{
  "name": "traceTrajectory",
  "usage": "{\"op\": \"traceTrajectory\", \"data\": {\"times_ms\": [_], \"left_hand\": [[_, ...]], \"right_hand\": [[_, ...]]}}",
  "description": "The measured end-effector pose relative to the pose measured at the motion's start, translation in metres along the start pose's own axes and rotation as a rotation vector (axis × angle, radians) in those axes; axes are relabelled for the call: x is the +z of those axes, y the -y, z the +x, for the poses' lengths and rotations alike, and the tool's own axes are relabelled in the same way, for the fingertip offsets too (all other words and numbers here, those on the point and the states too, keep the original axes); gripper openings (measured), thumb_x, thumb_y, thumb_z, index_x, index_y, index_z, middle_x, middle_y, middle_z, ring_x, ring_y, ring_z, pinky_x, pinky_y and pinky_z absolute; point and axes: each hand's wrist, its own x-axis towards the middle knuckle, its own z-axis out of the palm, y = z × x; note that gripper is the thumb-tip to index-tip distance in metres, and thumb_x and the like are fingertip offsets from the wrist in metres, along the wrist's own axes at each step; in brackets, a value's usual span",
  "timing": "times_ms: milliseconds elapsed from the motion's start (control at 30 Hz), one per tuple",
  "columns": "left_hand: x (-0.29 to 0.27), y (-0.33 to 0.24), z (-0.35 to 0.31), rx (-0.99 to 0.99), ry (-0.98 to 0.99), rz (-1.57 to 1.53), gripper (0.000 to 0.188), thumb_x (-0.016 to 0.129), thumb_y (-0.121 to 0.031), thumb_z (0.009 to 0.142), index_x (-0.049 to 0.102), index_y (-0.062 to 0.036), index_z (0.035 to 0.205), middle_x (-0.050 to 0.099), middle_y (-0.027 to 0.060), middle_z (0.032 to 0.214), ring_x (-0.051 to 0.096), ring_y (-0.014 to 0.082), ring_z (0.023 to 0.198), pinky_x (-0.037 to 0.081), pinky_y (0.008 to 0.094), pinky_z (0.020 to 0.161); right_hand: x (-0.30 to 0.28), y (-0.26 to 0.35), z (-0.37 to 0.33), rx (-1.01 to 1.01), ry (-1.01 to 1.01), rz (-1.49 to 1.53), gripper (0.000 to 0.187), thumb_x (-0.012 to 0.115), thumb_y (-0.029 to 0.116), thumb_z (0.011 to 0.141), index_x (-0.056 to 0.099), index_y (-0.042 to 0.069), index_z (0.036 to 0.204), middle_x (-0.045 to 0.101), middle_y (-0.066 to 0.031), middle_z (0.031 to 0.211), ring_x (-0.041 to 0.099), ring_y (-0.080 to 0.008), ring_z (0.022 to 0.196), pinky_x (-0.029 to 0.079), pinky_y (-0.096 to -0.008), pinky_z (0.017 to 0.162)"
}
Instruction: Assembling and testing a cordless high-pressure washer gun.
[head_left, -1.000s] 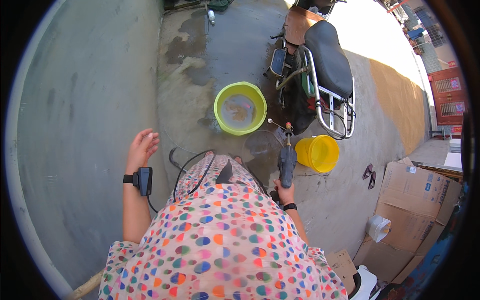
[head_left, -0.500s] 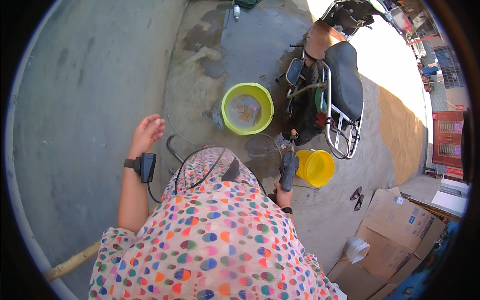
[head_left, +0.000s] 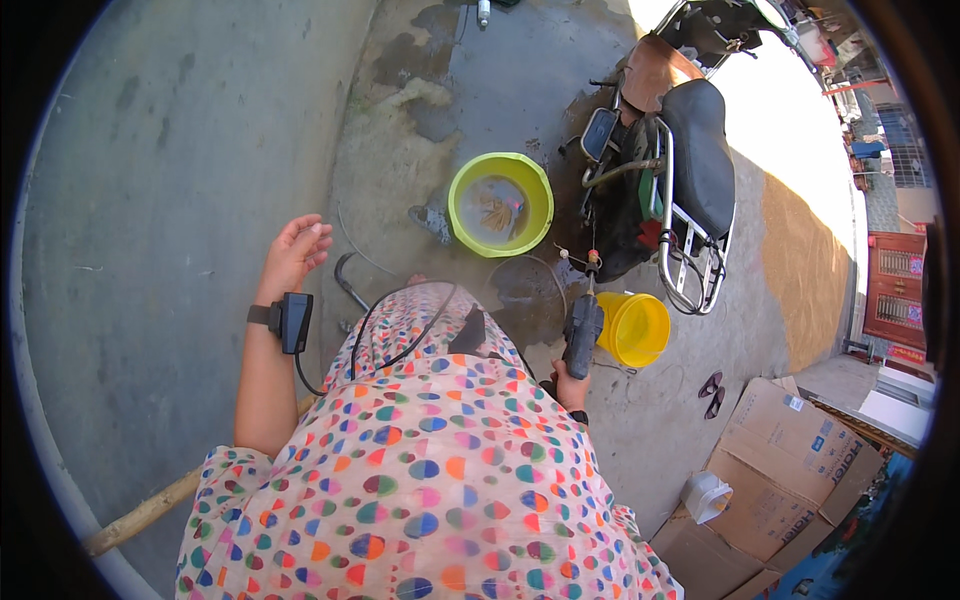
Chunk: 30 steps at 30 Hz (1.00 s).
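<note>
My right hand (head_left: 571, 384) grips a dark pressure washer gun (head_left: 583, 335) by its handle. The gun's orange-red nozzle points away from me at the rear of a parked motorbike (head_left: 650, 180), and a faint thin streak shows ahead of the tip. Just right of the gun stands a yellow bucket (head_left: 640, 330). My left hand (head_left: 297, 250) is raised near the wall, empty, its fingers loosely bent and apart. Ahead of me a lime-green basin (head_left: 548, 205) holds cloudy water and a brown cloth-like thing.
A grey wall (head_left: 190, 180) rises on the left, with a wooden pole (head_left: 150, 515) by it. Thin hose or cable lies on the wet concrete. At the right are dark sandals (head_left: 711, 395), flattened cardboard (head_left: 770, 470), a white plastic container (head_left: 706, 497) and a spread of tan grain-like material (head_left: 800, 270).
My view has shifted slightly, so the basin and motorbike sit a little farther right. The gun has tilted slightly, and a thin streak now shows ahead of its nozzle. My left hand stays raised.
</note>
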Motion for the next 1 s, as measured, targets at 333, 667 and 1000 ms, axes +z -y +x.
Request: {"op": "traceTrajectory", "data": {"times_ms": [333,667,1000], "left_hand": [[0.003,-0.003,0.003,0.001,0.014,0.000,0.035,0.064,-0.025,0.094,0.056,-0.0077,0.124,0.065,0.0074,0.115,0.061,0.0149,0.100,0.050,0.0293,0.084],[0.004,-0.005,0.000,0.002,0.010,0.004,0.037,0.065,-0.025,0.094,0.056,-0.0071,0.125,0.066,0.0078,0.116,0.061,0.0152,0.100,0.050,0.0295,0.084],[0.003,-0.005,0.000,-0.001,0.003,0.021,0.037,0.065,-0.026,0.094,0.056,-0.0081,0.124,0.066,0.0066,0.114,0.062,0.0143,0.099,0.050,0.0288,0.083]], "right_hand": [[0.001,0.000,-0.006,-0.005,-0.005,-0.001,0.019,0.075,0.013,0.078,0.060,0.002,0.083,0.060,-0.0044,0.067,0.057,-0.0155,0.057,0.045,-0.0320,0.051],[-0.003,-0.017,-0.013,-0.075,-0.002,-0.143,0.020,0.073,0.019,0.080,0.062,0.002,0.083,0.062,-0.0049,0.068,0.059,-0.0165,0.059,0.046,-0.0340,0.054],[-0.005,0.002,-0.013,-0.090,-0.033,-0.021,0.018,0.073,0.015,0.078,0.061,0.002,0.082,0.060,-0.0041,0.069,0.057,-0.0156,0.058,0.045,-0.0329,0.052]]}}
